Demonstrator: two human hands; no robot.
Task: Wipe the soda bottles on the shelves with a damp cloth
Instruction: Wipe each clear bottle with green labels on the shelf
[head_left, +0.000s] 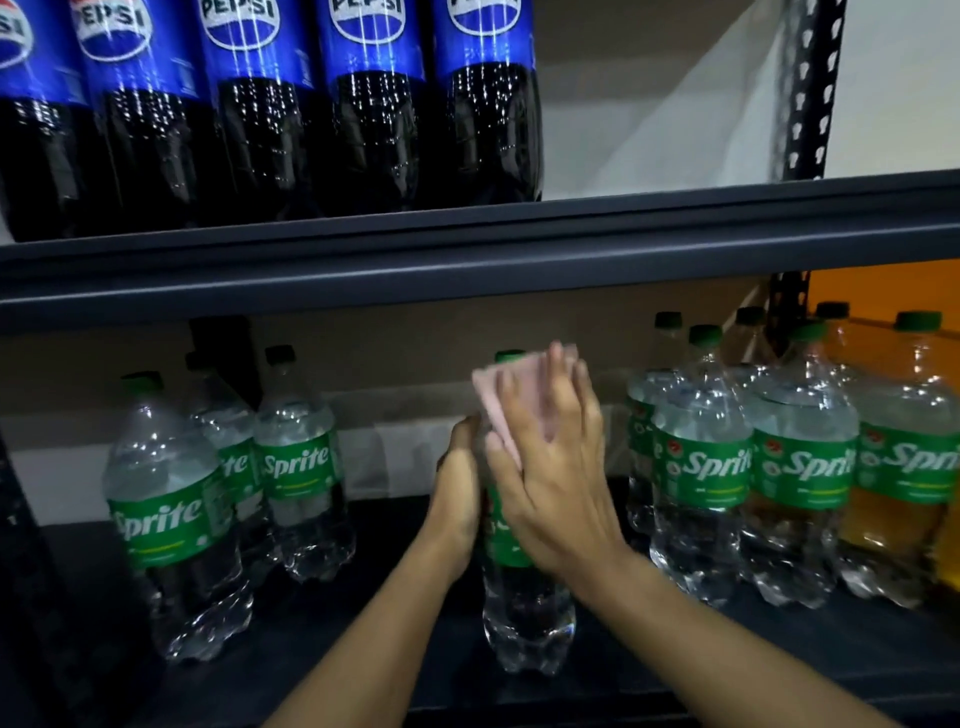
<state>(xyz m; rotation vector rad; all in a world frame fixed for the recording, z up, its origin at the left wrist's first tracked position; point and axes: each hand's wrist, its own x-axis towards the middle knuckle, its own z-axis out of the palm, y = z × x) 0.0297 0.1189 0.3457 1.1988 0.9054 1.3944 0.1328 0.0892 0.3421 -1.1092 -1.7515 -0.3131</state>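
Two bare hands are on one Sprite bottle (527, 618), which stands upright on the lower shelf (332, 639), about in the middle of its length and near its front edge. The left hand (457, 493) lies on the left side of this bottle, at the height of the green label. Its grip is closed round the bottle, and the fingers go behind it, where they are hidden. The right hand (556, 483) is on the front of the bottle, over the shoulder and the upper part of the label. Its grip is wide: the fingers are straight and spread, and they press a pink cloth (496, 410) flat on the plastic. The cloth shows between the fingers and above them, and it is blurred. It covers the neck, so only a part of the green cap (509, 356) shows over it.

Three more Sprite bottles (171, 519) stand toward the left end of the same shelf, one nearer the front edge and two behind it. A close group of Sprite bottles (701, 467) stands toward the right end; the ones furthest right look orange in their lower part.

Five Pepsi bottles (369, 130) with blue labels stand in a row on the upper shelf (519, 249), from its left end to about the middle. A dark post with holes (810, 104) rises at its right end.
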